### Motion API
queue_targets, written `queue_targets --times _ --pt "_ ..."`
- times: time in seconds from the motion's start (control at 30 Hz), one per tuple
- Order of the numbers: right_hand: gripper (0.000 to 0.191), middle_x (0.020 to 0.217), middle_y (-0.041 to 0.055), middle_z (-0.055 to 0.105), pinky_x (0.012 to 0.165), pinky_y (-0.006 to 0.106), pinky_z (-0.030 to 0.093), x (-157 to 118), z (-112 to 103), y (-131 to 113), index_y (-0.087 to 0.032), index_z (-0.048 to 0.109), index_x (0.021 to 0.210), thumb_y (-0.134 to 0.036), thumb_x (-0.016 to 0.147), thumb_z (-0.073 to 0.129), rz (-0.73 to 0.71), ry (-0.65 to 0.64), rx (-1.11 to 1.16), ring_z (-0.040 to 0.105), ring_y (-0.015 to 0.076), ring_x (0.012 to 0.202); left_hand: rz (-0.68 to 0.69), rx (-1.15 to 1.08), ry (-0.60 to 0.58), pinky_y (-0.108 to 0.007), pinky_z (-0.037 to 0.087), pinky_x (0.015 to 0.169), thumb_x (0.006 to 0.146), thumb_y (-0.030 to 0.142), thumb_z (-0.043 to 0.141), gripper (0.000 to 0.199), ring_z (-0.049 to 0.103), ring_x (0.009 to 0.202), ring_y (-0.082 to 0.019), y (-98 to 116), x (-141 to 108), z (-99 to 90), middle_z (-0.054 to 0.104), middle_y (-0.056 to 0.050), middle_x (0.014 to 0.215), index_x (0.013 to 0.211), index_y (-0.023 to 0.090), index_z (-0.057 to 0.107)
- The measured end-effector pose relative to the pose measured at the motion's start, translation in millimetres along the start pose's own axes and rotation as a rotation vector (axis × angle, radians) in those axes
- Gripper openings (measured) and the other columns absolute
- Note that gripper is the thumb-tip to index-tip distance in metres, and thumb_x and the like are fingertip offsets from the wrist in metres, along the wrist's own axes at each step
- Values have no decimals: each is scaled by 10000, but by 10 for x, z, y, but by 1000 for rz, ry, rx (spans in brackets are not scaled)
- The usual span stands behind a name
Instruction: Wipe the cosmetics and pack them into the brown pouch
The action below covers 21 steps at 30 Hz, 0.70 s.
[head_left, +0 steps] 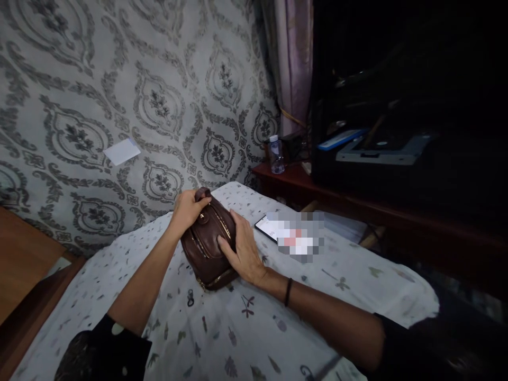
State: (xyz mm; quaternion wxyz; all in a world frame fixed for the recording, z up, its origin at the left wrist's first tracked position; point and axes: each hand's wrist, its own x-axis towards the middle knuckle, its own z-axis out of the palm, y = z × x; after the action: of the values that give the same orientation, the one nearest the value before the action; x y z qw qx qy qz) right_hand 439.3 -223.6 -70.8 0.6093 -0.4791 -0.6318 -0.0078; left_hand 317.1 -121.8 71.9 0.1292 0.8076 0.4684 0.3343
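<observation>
A dark brown leather handbag (210,251) with gold zippers rests tilted on the patterned white bedding. My left hand (188,211) is closed on its upper left corner, the thumb lying by the top zipper near the short handle (203,193). Around the bag's right side, my right hand (245,248) is closed with the thumb on the front face and the other fingers at the far side. The bag's back and underside are hidden. A phone (270,227) with a lit screen lies just right of my right hand, its far part blurred out.
The white bedding (222,328) spreads under everything. A patterned wall with a white card (122,152) stands behind. At the right is a dark red wooden stand (286,184) with a plastic bottle (277,154) and a large black screen (397,79).
</observation>
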Motion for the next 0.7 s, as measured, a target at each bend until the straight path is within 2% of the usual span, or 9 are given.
queue_targets --times 0.13,0.37,0.57,0.63,0.7 --pt "711 1457 212 479 1133 549 412 -21 65 51 -135 205 1559 -459 980 462 74 12 19 462 323 1364 -17 -62 13 -279 310 545 702 383 662 241 424 538 -137 37 -45 23 480 45 528 583 208 546" --pt "688 1461 220 472 1136 551 399 -14 59 60 -113 218 1555 -455 991 414 43 -18 24 457 319 1359 10 -151 -7 -261 330 538 672 402 682 255 419 552 -125 156 -174 18 488 45 550 593 193 559" --pt "703 1467 240 454 1169 557 347 5 36 23 -67 282 1514 -518 989 406 102 -49 96 423 328 1379 -9 -221 -78 -256 380 547 666 498 678 324 450 555 -131 248 -302 -46 514 40 566 635 195 567" --pt "746 1476 233 450 1172 558 342 12 23 3 -85 281 1517 -550 962 460 124 -62 110 416 330 1387 -13 -218 -116 -267 418 583 667 513 683 328 507 605 -156 225 -329 -101 581 19 624 697 194 614" --pt "806 1486 225 444 1177 552 338 21 9 -18 -100 277 1523 -576 922 530 138 -79 119 406 330 1396 15 -153 -108 -287 458 663 661 507 694 343 579 720 -195 157 -346 -174 673 -15 764 805 196 678"
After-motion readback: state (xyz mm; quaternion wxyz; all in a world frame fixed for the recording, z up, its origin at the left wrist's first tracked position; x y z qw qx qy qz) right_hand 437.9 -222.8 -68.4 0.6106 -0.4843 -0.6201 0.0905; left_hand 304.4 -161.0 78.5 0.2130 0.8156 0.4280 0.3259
